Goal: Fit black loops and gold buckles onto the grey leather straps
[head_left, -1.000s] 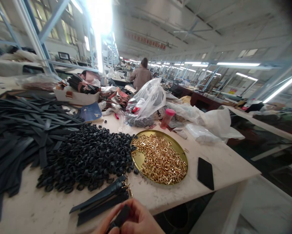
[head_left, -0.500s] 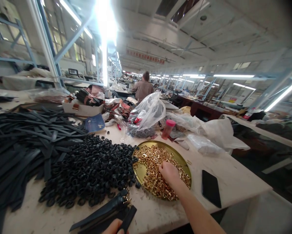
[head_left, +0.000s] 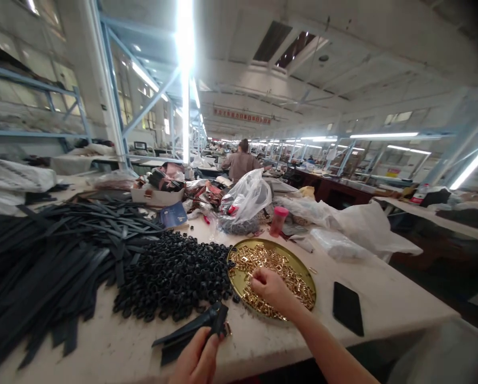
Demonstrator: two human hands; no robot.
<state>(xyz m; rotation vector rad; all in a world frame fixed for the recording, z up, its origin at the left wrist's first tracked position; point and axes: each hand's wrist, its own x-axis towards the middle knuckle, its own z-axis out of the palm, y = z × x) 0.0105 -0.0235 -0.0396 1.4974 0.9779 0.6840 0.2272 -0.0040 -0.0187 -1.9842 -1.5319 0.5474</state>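
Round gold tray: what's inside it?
Gold buckles lie heaped in the tray, with a bare patch at its left. The right hand hides part; what lies beneath the heap is covered.

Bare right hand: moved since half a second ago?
Yes, leftward: against the round gold-coloured tray, the bare right hand has shifted from about mid-tray toward the rim beside the small black loops.

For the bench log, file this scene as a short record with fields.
left hand: holds a flat, black, leather-like strip
right hand: over a round, gold-coloured tray; held item unclear
tray contents: small gold-coloured metal buckles
left of tray: heap of small black loops; further left, long flat black strips
right of tray: black rectangular phone
behind tray: pink lidded cylindrical jar
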